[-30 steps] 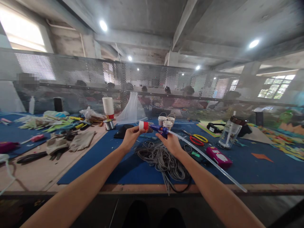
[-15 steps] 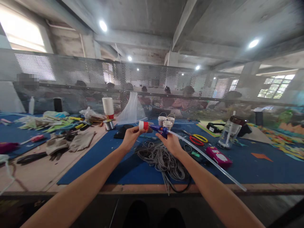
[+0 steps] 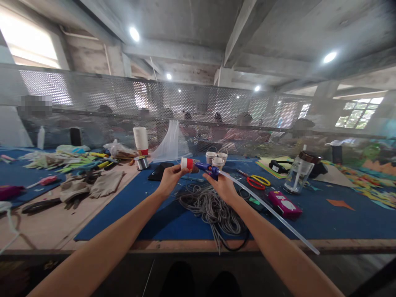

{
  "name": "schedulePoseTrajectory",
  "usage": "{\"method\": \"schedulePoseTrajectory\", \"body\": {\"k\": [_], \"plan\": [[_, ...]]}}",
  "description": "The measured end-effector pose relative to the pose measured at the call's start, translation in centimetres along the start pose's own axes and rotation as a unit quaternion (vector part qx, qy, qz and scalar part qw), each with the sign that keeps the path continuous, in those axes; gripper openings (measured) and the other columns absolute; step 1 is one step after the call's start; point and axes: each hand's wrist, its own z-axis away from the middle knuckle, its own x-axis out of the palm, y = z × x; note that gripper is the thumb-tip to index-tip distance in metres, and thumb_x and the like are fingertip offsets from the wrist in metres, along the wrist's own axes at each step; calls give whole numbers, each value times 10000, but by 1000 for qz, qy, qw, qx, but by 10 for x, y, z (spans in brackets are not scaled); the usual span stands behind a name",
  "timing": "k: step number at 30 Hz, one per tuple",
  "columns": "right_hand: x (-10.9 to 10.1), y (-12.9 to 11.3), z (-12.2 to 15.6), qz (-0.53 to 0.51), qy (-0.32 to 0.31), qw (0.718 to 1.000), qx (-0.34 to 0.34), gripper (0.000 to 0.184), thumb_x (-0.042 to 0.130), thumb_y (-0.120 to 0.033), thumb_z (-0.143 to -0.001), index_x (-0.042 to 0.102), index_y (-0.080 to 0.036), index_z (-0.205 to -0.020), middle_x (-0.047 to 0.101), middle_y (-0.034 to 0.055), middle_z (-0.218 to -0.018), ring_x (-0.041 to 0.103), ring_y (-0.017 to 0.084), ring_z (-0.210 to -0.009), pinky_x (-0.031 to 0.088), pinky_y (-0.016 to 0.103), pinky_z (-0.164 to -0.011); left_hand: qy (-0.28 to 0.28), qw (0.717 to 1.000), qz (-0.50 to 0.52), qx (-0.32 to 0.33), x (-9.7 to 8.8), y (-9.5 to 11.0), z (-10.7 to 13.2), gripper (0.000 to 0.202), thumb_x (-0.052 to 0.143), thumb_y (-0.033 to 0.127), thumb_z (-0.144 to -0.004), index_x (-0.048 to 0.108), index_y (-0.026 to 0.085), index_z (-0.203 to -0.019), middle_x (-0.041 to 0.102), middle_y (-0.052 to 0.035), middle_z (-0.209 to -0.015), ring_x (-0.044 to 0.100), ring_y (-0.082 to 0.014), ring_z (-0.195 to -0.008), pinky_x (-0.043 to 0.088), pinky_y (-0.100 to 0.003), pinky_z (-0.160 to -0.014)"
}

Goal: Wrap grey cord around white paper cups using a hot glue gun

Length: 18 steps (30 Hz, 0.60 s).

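My left hand pinches a small red and white paper cup, tipped on its side. Wrapped around a blue hot glue gun is my right hand; the gun's nozzle meets the cup's right side, though the exact contact is too small to make out. A long clear glue stick sticks out of the gun's back and slopes down to the right. Beneath both hands lies a tangled heap of grey cord. Just behind the gun stand several small white cups with wire-like loops.
Scissors, a magenta box and a clear bottle lie or stand to the right. On the left are work gloves, a wire spool and stacked paper cups. A perforated metal screen closes off the back, with people behind it.
The far end of the glue stick has shifted slightly left and down. Both hands, the cup and the glue gun stay almost where they were.
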Motion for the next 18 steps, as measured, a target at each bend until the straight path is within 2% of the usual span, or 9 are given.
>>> {"method": "schedulePoseTrajectory", "body": {"k": [5,10,18], "plan": [[0,0,1,4,-1,1000,-7,406,559,-553,-890,676,-207,-1066,725,85,-973,672,274,-909,490,343,-795,2,1000,-8,-4,0,0,0,410,750,481,-689,783,130,-898,751,-78,-842,652,-259,-856,467,-345,-831],[0,-1,1,-25,12,999,-31,390,563,-540,-892,642,-207,-1079,701,78,-1005,651,257,-945,485,336,-830,3,1000,-5,-7,1,0,1,390,749,454,-698,781,130,-914,752,-74,-842,652,-253,-857,463,-344,-845],[0,0,0,-24,10,999,-31,369,562,-528,-895,631,-212,-1075,690,74,-1015,647,247,-937,483,329,-825,1,1000,-5,-8,1,3,1,348,750,422,-696,784,145,-904,753,-57,-837,650,-239,-854,453,-332,-857]]}}
